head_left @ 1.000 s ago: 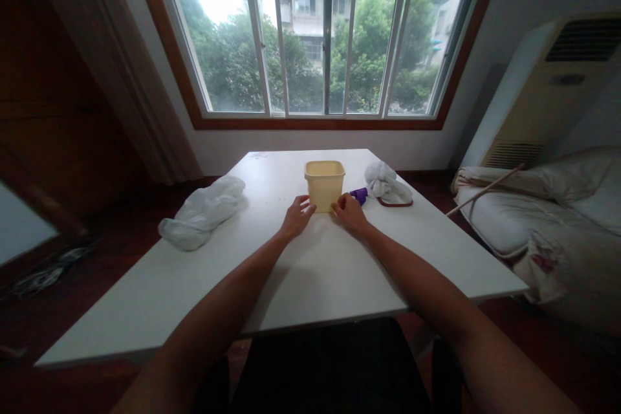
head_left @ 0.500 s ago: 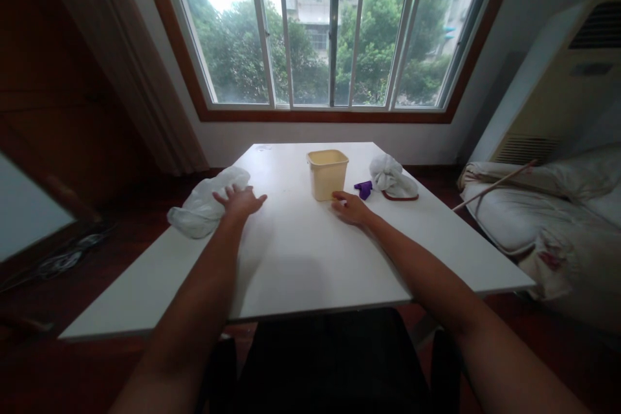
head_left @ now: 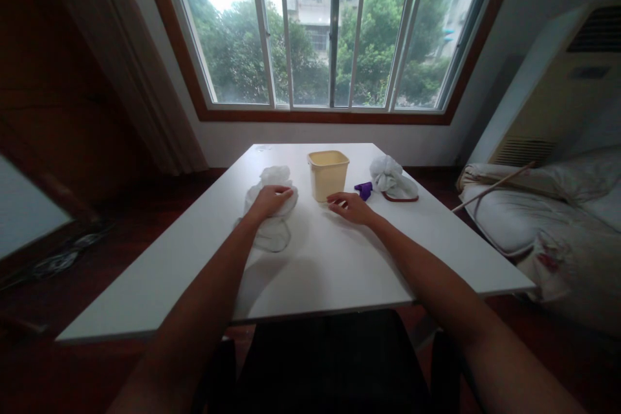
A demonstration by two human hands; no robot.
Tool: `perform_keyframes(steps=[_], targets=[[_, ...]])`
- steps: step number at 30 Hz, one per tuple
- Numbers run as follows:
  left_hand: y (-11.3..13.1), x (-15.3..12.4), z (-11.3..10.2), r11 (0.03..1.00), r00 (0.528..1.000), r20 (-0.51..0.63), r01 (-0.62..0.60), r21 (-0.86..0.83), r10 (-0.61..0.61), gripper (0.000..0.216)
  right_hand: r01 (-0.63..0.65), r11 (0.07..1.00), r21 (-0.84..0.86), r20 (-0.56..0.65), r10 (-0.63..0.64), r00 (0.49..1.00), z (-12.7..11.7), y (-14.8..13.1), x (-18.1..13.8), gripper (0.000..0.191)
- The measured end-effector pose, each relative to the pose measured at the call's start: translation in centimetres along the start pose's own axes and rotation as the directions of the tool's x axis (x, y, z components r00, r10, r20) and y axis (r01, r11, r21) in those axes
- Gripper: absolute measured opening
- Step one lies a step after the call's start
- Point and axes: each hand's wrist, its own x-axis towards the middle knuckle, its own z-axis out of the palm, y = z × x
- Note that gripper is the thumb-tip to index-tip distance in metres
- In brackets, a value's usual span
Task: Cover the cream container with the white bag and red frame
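A crumpled white plastic bag (head_left: pixel 272 233) lies on the white table (head_left: pixel 330 272), left of the middle. My left hand (head_left: pixel 270 200) is closed on the upper part of this bag, its fingers bent and partly hidden by the thumb side. To the right of the bag stands an upright cream plastic bin (head_left: pixel 328 179); its bottom inside cannot be seen. My right hand (head_left: pixel 351 207) is just in front of the bin's base, fingers loosely apart with nothing visible in them. Whether the fingertips touch the bin is hard to tell.
A small purple roll-like item (head_left: pixel 363 191) lies right of the bin. Beyond it sits a knotted white bag (head_left: pixel 387 173) with a reddish-brown rim (head_left: pixel 400 198) beside it. A thin stick (head_left: pixel 495 185) rests across the cushions (head_left: pixel 499 213) right of the table.
My left hand has closed on the white plastic bag and brought it rightward from the table's left edge toward the bin. My right hand's fingers have loosened a little beside the bin.
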Motion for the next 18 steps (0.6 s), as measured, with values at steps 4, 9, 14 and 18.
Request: perform_keyframes(steps=[4, 9, 14, 18], targets=[[2.4, -1.8, 3.8, 0.802, 0.958, 0.281, 0.123, -0.584, 0.058, 0.069, -0.037, 0.976, 0.213, 0.076, 0.021, 0.997, 1.2, -1.5, 0.0, 0.065], [3.1, -2.8, 5.7, 0.742, 0.91, 0.313, 0.008, -0.67, 0.273, 0.086, -0.122, 0.903, 0.412, -0.04, 0.152, 0.988, 2.2, -1.3, 0.6, 0.053], [2.9, -2.9, 5.3, 0.91, 0.882, 0.23, -0.388, -0.144, 0.412, 0.069, -0.116, 0.886, 0.449, -0.242, 0.246, 0.939, 0.5, -0.9, 1.1, 0.042], [2.8, -2.6, 4.6, 0.876, 0.891, 0.163, -0.449, 0.173, 0.425, 0.023, -0.088, 0.862, 0.499, -0.401, 0.32, 0.858, -1.3, -0.7, 1.2, 0.046]])
